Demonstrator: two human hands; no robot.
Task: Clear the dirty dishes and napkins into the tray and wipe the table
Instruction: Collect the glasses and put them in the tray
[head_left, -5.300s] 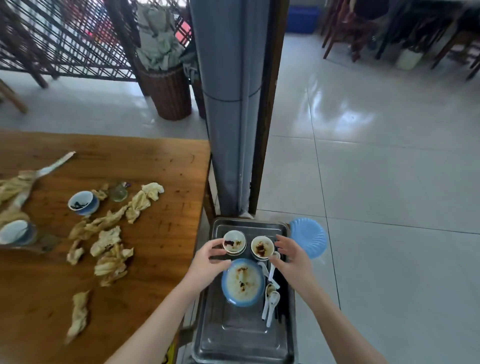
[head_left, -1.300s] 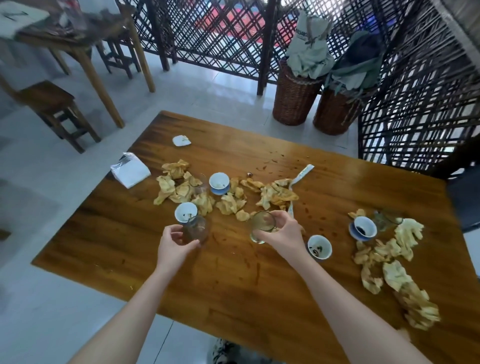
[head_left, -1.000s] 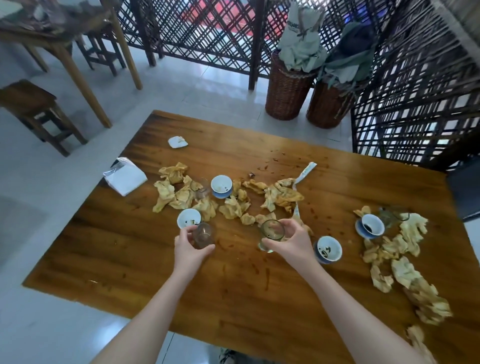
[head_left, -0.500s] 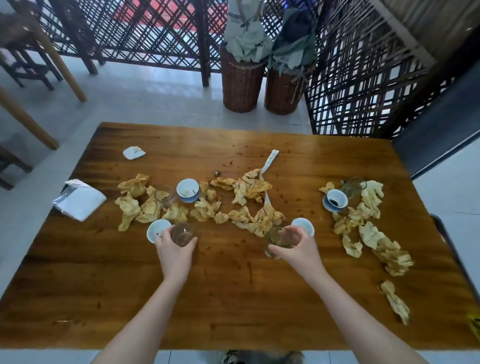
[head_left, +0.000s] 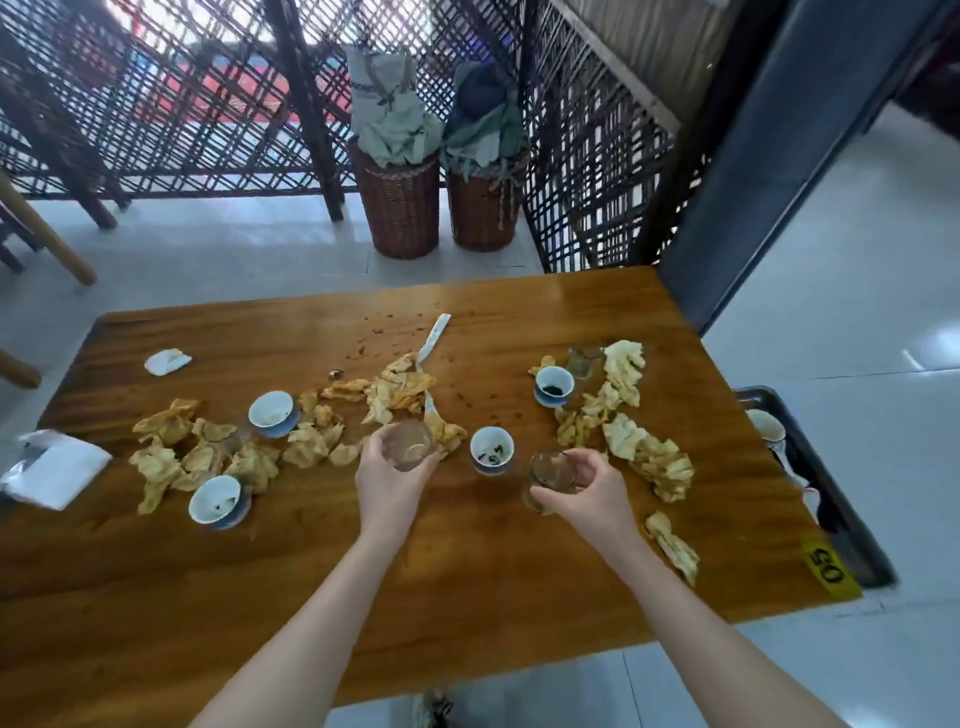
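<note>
My left hand grips a small clear glass lifted above the wooden table. My right hand holds a second clear glass a little to the right. Between them stands a blue-and-white cup. Three more such cups remain on the table: one at the right, one left of centre, one at the near left. Crumpled stained napkins lie in heaps at the left, centre and right. The metal tray shows past the table's right edge.
Another glass stands at the far right among napkins. A white tissue pack lies at the left edge, a small white scrap behind it. Two wicker baskets and a lattice screen stand beyond the table. A yellow "05" label marks the corner.
Both hands have carried their glasses to the right along the table, and the view has swung right too, bringing the tray's edge into sight.
</note>
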